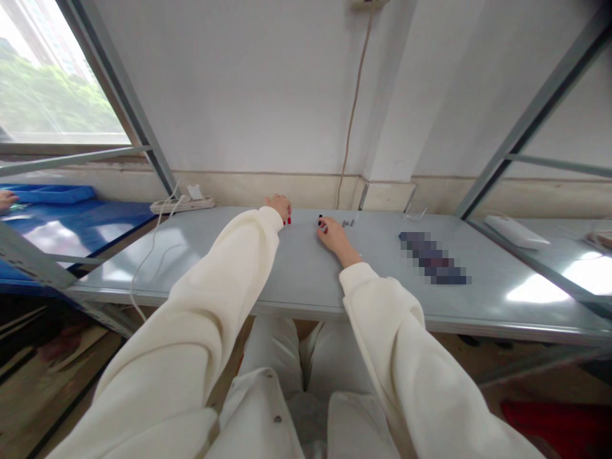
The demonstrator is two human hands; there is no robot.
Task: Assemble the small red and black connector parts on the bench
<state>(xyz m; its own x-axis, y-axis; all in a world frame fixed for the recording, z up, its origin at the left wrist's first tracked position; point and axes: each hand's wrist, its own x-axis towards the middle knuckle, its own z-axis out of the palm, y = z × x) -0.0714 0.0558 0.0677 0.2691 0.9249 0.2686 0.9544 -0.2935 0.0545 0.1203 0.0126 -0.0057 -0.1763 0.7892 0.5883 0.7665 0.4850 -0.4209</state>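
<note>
Near the far side of the grey table (pixel 306 274), my left hand (pixel 278 205) bends its fingers down around small red pieces (pixel 289 220). They look pinched at its fingertips, though the hand partly hides them. To its right, my right hand (pixel 333 234) has thumb and fingers curled together, with a small black piece (pixel 320 220) at the fingertips. What kind of parts these are is too small to tell. Just beyond my right hand lie several small grey pieces (pixel 348 223) on the tabletop.
A power strip (pixel 184 204) with white cables sits at the back left. A pixelated dark object (pixel 433 258) lies to the right, with a clear plastic piece (pixel 415 215) behind it. Metal posts flank the table. At far left are a blue tray (pixel 52 193) and another person's hand (pixel 6 199).
</note>
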